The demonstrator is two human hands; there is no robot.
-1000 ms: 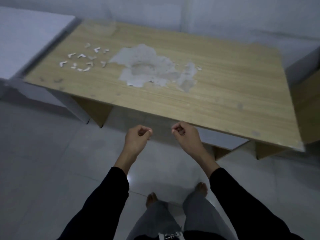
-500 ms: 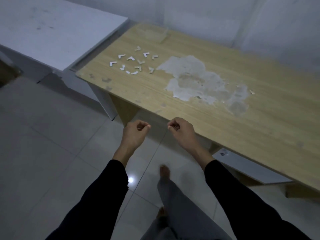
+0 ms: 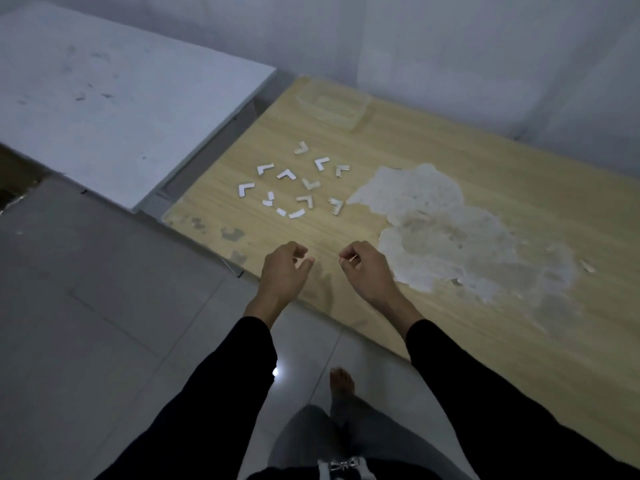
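Pale sliver [image 3: 352, 259], too small to identify, is pinched between thumb and forefinger of the right hand [image 3: 367, 273] at frame centre, over the near edge of the bench [image 3: 485, 341]. The left hand [image 3: 282, 271] is just beside it, fingers loosely curled and empty. White L-shaped pieces [image 3: 294, 183] lie scattered higher up.

- A light wooden table [image 3: 433, 140] runs from the far left towards the near right.
- A large pale patch [image 3: 450, 237] of peeled veneer spreads across its middle.
- Loose flakes [image 3: 587, 265] lie at the patch's right edge.
- A clear film rectangle [image 3: 332, 105] sits at the table's far corner.
- Grey scuffs [image 3: 232, 233] mark its near left edge.
- A white table [image 3: 104, 98], smudged, stands just beside it on the left.
- Grey floor tiles [image 3: 104, 306] show a small light glint [image 3: 275, 372].
- A pale wall [image 3: 450, 46] rises behind.
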